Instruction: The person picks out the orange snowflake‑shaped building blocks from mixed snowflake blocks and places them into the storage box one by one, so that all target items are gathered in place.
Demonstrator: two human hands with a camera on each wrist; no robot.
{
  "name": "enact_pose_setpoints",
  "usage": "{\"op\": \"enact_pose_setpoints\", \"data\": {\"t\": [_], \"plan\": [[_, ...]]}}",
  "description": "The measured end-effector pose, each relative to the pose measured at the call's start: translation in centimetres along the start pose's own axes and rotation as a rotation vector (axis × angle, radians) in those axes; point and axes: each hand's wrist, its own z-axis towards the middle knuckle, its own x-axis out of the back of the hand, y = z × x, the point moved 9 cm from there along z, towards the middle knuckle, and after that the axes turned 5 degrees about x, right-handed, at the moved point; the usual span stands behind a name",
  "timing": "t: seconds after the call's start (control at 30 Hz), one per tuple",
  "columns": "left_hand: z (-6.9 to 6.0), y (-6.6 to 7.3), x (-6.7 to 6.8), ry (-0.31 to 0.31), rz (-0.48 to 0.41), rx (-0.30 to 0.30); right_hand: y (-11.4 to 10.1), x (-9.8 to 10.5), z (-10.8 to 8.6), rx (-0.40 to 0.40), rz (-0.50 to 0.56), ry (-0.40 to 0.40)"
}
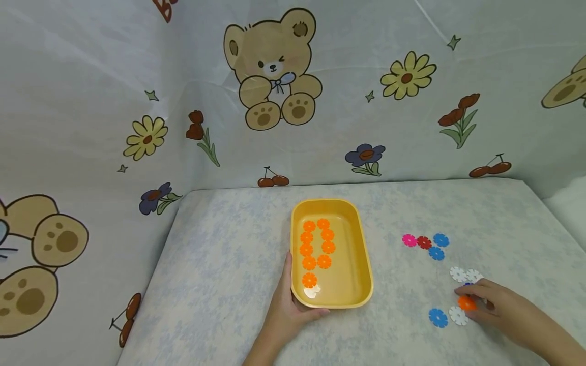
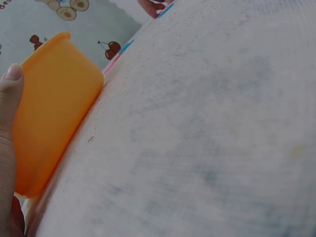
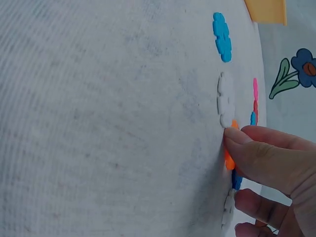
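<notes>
A yellow plastic tray (image 1: 350, 254) stands on the table, with several orange flower-shaped discs (image 1: 309, 263) lying in it in two columns. My left hand (image 1: 286, 310) holds its near left corner, fingers along the left side and thumb along the near wall. To the right, my right hand (image 1: 508, 310) pinches an orange disc (image 1: 467, 303) between thumb and fingers, low over the table. Around that hand lie white discs (image 1: 458, 315), a light blue disc (image 1: 438, 317) and a dark blue disc (image 3: 237, 180), which is partly hidden by the fingers in the head view.
Farther back on the right, a pink disc (image 1: 409, 240), a red disc (image 1: 424, 242) and light blue discs (image 1: 441, 240) lie close together. A pale mottled cloth (image 1: 220, 284) covers the table. Behind it hangs a sheet (image 1: 339, 30) printed with bears and flowers.
</notes>
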Motion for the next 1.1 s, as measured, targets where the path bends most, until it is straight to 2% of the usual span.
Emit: {"op": "enact_pose_setpoints", "data": {"t": [0.23,0.37,0.53,0.67,0.77,0.93,1.1], "plan": [[-0.1,0.2,0.1,0.006,0.020,-0.030,1.1,-0.3,-0.1,-0.010,0.085,0.008],[0.0,0.2,0.0,-0.001,-0.010,-0.012,1.3,-0.4,-0.2,0.020,0.121,-0.007],[0.1,0.1,0.1,-0.001,-0.018,0.005,0.9,0.5,-0.6,0.113,0.166,0.052],[0.0,0.2,0.1,0.004,0.010,-0.017,0.1,1.8,-0.1,0.097,0.208,0.095],[-0.1,0.4,0.1,0.005,0.027,-0.035,-1.2,2.7,0.7,0.088,0.268,0.113],[-0.2,0.4,0.2,0.013,0.044,-0.031,-5.3,3.8,2.5,0.222,0.442,0.115],[-0.3,0.2,0.2,0.013,0.045,-0.014,-9.8,4.4,4.7,0.255,0.549,0.101]]}}
